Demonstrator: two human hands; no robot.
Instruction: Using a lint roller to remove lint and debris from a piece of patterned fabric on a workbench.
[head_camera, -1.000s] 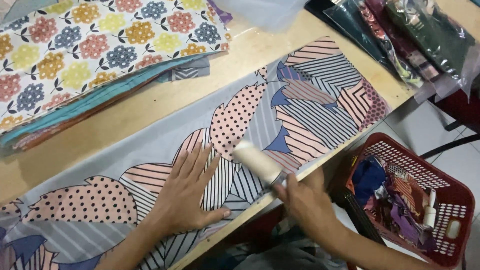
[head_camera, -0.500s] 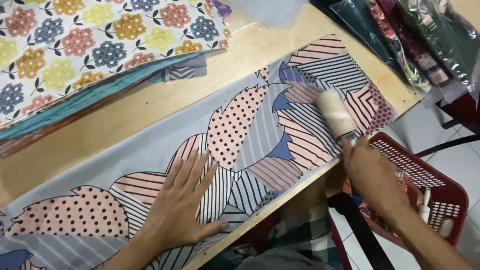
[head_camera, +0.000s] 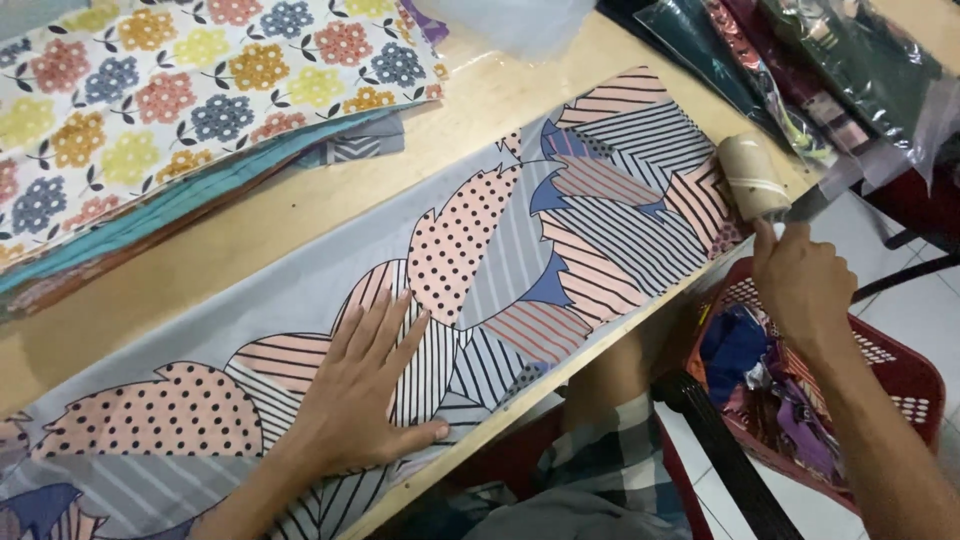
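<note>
A long strip of patterned fabric (head_camera: 560, 230), with pink dotted and striped leaf shapes on grey, lies along the near edge of a wooden table (head_camera: 300, 220). My left hand (head_camera: 365, 385) rests flat on it with fingers spread, pressing it down. My right hand (head_camera: 800, 285) grips the handle of a lint roller (head_camera: 752, 175), whose beige roll sits on the strip's far right end at the table corner.
A stack of flowered and teal fabrics (head_camera: 190, 110) lies at the table's back left. Bagged dark cloth (head_camera: 820, 60) is piled at the top right. A red plastic basket (head_camera: 905, 370) with scraps stands on the floor under my right hand.
My right hand has rolled the lint roller along the strip from its middle to the far right end. My left hand has stayed flat on the fabric.
</note>
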